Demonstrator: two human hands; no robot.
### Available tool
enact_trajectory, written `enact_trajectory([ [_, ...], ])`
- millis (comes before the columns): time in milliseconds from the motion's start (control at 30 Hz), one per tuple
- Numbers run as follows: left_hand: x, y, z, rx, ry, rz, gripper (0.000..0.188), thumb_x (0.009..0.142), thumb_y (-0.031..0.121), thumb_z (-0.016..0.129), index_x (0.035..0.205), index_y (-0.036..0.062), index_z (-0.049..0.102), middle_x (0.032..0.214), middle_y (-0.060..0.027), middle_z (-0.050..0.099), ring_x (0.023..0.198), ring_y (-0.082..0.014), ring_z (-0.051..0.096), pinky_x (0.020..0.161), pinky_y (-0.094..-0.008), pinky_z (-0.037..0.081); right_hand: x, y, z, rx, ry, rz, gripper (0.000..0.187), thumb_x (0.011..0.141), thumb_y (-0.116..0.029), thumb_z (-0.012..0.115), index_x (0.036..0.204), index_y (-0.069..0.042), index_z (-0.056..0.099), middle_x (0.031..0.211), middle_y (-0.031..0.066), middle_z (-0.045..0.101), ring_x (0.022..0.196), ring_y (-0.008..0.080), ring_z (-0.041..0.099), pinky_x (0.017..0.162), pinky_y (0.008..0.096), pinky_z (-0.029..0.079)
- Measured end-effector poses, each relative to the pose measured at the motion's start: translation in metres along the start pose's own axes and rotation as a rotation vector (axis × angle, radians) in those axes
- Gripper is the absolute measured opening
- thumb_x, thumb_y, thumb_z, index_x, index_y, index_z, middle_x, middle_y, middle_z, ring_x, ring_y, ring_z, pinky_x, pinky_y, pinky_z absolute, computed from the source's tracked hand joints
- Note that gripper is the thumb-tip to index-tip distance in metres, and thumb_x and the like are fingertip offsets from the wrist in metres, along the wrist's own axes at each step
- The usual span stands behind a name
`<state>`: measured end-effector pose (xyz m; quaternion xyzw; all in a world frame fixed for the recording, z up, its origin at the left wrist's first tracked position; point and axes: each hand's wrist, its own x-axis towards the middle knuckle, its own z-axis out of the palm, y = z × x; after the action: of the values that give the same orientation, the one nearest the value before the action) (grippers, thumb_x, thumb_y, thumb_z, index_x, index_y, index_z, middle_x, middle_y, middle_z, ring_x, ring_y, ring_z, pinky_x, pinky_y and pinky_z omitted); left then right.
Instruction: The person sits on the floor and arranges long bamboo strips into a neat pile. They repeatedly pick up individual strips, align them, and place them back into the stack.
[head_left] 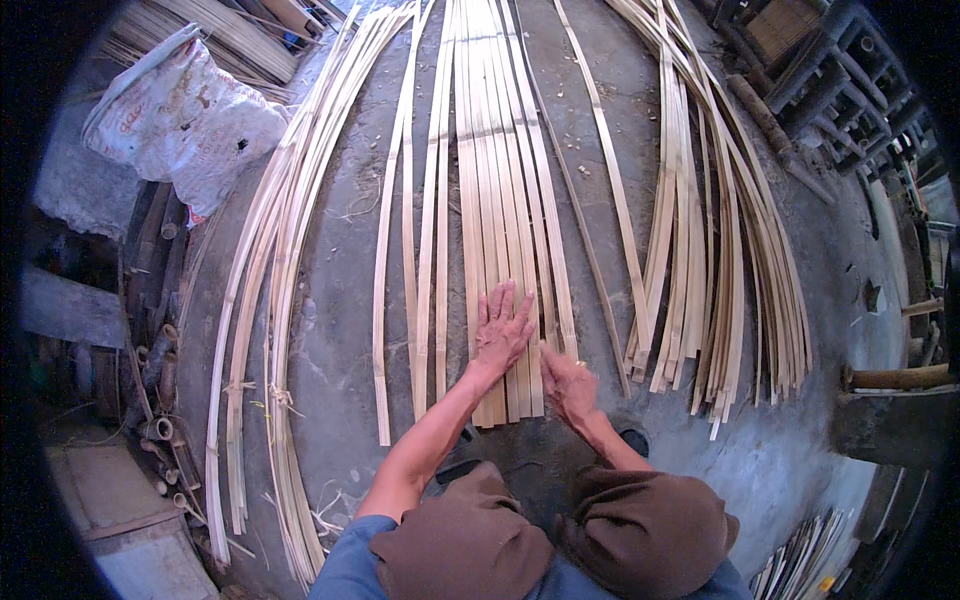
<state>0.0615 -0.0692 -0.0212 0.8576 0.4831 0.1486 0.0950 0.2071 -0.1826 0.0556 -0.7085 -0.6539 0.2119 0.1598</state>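
Observation:
Long, pale split bamboo strips (497, 210) lie side by side on the floor in front of me, forming a flat band that runs away from my knees. My left hand (503, 325) rests flat on top of this band near its close end, fingers stretched and pointing away from me. Just right of it, my right hand (570, 385) is closed at the near end of the band's right-hand strips. Its fingers are curled around a bamboo strip, whose end is hidden by the hand.
Loose bundles of strips lie on the left (275, 250) and right (725, 260) of the concrete floor (340, 350). A white printed sack (190, 120) sits at far left, above bamboo poles (160, 430). A wooden rack (840, 90) stands at far right.

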Motion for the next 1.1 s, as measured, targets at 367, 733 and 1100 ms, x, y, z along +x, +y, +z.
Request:
enact_trajectory([
  [367,0.003,0.016,-0.002,-0.01,-0.04,0.111,0.061,0.098,0.034,0.052,0.154,0.0177,0.035,0.164,-0.0094,0.022,0.152,-0.0328,0.016,0.121,-0.0568,0.007,-0.01,0.042,0.043,-0.323,0.056,-0.196,0.052,0.097,-0.019,0.051,0.144,0.001,0.043,0.152,0.0223,0.039,0.139,0.0351,0.042,0.116,0.0469,0.033],
  [733,-0.001,0.031,-0.007,0.045,-0.051,0.152,0.058,0.1,0.033,0.048,0.151,0.007,0.038,0.16,-0.0087,0.031,0.152,-0.0285,0.019,0.123,-0.053,0.008,0.003,0.033,0.02,-0.076,0.083,0.061,0.062,0.09,-0.014,0.063,0.147,-0.002,0.042,0.114,0.0214,0.059,0.103,0.0357,0.058,0.083,0.048,0.046],
  [1100,-0.002,0.035,-0.012,-0.026,-0.059,0.118,0.058,0.101,0.031,0.047,0.152,0.0049,0.037,0.16,-0.01,0.031,0.152,-0.0255,0.02,0.123,-0.0499,0.009,0.008,0.046,0.007,0.322,0.207,0.082,0.05,0.1,-0.007,0.052,0.149,-0.005,0.041,0.09,0.025,0.061,0.079,0.0389,0.061,0.073,0.0442,0.049],
])
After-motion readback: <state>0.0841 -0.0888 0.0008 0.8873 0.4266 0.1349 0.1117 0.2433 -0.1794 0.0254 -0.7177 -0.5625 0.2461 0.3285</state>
